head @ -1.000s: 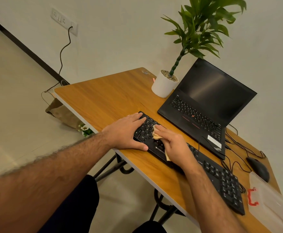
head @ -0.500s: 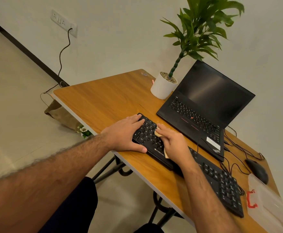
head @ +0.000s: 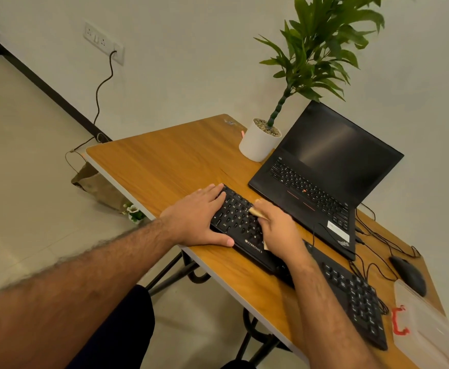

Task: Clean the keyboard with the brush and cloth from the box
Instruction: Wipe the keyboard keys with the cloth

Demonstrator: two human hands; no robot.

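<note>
Hands work the keyboard (head: 292,259): left (head: 199,217) flat steadying it, right (head: 279,230) seemingly pinching a cloth (head: 256,212).

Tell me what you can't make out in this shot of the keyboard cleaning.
Head view only:
- Cloth: mostly hidden under the right hand.
- Keyboard middle: covered by that hand and forearm.
- Plastic box: cut off by the frame edge; contents unreadable.
- Brush: not seen.

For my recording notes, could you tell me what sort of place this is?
Probably a home or small office workspace: a wooden desk holds an open laptop, an external keyboard and a mouse, beside a potted plant.
</note>
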